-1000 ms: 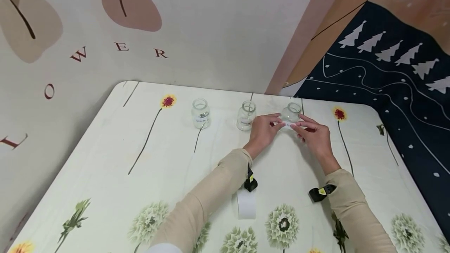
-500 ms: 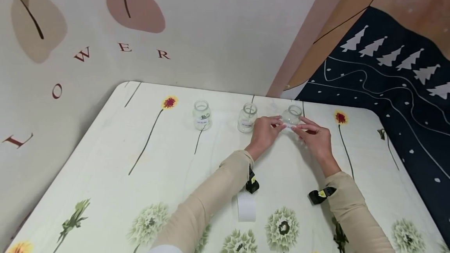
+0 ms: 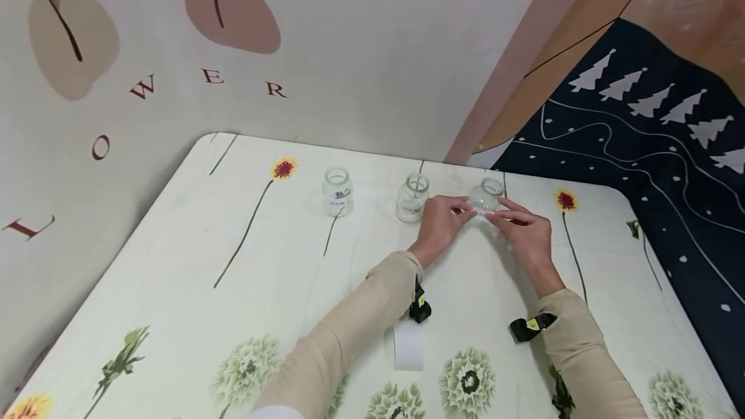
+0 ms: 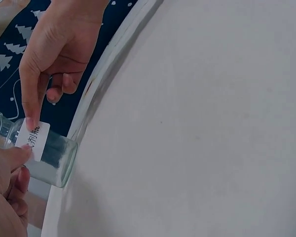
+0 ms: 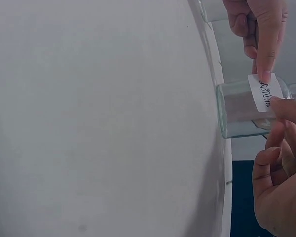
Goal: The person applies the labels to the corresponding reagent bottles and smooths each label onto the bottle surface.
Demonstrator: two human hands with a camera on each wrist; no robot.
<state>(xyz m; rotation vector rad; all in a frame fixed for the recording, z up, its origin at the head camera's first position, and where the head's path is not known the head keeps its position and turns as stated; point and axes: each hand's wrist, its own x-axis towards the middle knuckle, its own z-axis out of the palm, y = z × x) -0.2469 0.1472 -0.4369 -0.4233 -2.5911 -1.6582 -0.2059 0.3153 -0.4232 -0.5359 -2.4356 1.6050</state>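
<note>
Both my hands are at the rightmost clear glass jar (image 3: 485, 195), which is tilted a little in the head view. My left hand (image 3: 439, 225) grips its left side with the thumb on a white label (image 4: 39, 146). From the right, my right hand (image 3: 526, 235) holds the jar, its thumb on the label's other end. Dark handwritten characters show on the label (image 5: 259, 96), which lies against the jar wall. The fingers behind the glass are partly hidden.
Two more labelled glass jars, one in the middle (image 3: 412, 199) and one at left (image 3: 337, 193), stand upright along the table's back. A white paper roll or strip (image 3: 409, 348) lies near my left forearm. Flowers are printed on the tablecloth (image 3: 279, 315).
Both hands stay at the same jar with thumbs on the label, moving very little. The whole head view shifts slightly; the other jars stay put.
</note>
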